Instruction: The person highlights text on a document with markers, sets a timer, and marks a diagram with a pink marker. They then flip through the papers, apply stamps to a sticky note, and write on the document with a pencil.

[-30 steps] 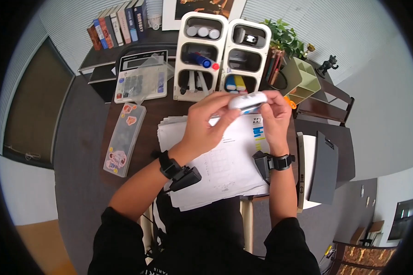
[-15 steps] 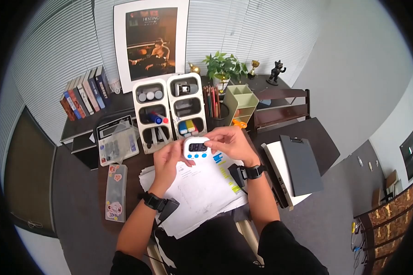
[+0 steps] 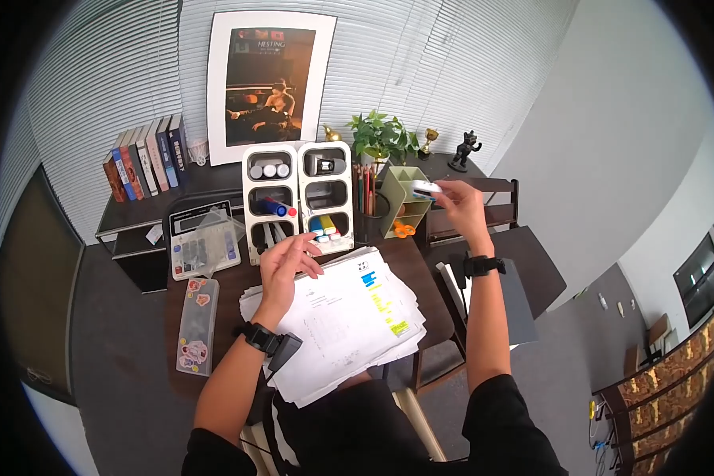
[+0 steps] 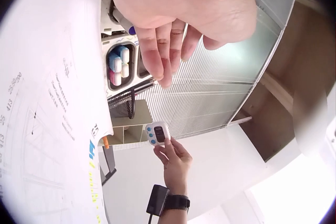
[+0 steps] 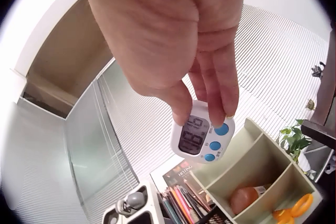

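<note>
Above the green organizer, right hand (image 3: pixel 462 210) clamped on white timer (image 5: pixel 202 132), left hand (image 3: pixel 282 274) open.

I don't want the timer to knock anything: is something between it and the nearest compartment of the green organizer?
Nothing visible is in the way. The right hand pinches the timer close by the green organizer; the brown rounded item and orange handles are in other compartments.
</note>
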`<state>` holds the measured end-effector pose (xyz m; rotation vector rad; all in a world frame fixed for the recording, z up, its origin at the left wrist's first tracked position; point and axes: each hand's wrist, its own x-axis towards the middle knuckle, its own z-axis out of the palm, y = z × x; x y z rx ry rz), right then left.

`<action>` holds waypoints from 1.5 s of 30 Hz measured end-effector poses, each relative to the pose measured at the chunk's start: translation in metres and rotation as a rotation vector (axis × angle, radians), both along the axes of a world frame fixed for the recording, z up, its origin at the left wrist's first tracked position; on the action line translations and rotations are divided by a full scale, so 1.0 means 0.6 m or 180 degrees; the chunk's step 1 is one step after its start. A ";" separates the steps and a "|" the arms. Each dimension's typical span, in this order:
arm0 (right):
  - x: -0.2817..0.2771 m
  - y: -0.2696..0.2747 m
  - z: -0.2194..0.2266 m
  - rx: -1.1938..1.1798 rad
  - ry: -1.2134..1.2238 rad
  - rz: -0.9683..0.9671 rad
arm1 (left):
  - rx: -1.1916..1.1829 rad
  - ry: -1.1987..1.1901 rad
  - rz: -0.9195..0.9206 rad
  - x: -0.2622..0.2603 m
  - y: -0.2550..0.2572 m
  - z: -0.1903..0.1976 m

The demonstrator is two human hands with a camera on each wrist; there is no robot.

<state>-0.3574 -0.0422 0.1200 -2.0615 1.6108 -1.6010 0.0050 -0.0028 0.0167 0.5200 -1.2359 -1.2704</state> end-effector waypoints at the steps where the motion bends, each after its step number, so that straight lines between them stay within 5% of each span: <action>1: -0.001 -0.004 0.000 -0.0066 0.0346 0.0005 | -0.0006 0.0003 -0.0007 -0.001 -0.001 0.000; 10: -0.006 -0.016 -0.033 0.0066 0.0787 -0.0088 | -0.0053 0.0090 0.0004 -0.004 0.004 0.002; 14: 0.024 0.023 -0.050 -0.0599 0.0180 -0.0464 | -0.0074 -0.0140 -0.0116 -0.007 0.003 -0.010; 18: 0.090 0.042 -0.079 -0.0567 -0.0527 0.0024 | -0.0079 -0.0164 0.0008 -0.004 0.007 -0.006; 22: 0.179 0.051 -0.071 -0.0272 -0.0579 0.0631 | -0.0332 -0.0180 0.0409 0.013 0.009 0.013; 27: 0.219 -0.008 -0.093 -0.0190 -0.0216 0.1172 | -0.0586 0.0132 0.1842 0.051 -0.016 0.014; 31: 0.189 -0.019 -0.131 -0.0054 -0.0126 0.1062 | -0.0527 0.0058 0.2196 0.064 -0.029 0.006; 40: 0.146 -0.012 -0.143 -0.0796 -0.1203 0.1126 | -0.0651 -0.0314 0.2350 0.059 -0.032 0.012; 44: 0.142 -0.006 -0.138 -0.0612 -0.1226 0.1151 | -0.0733 -0.0718 0.2350 0.046 -0.034 0.007; 45: 0.146 0.000 -0.134 -0.0552 -0.1231 0.0975 | -0.1229 -0.1246 0.2474 0.046 -0.037 0.004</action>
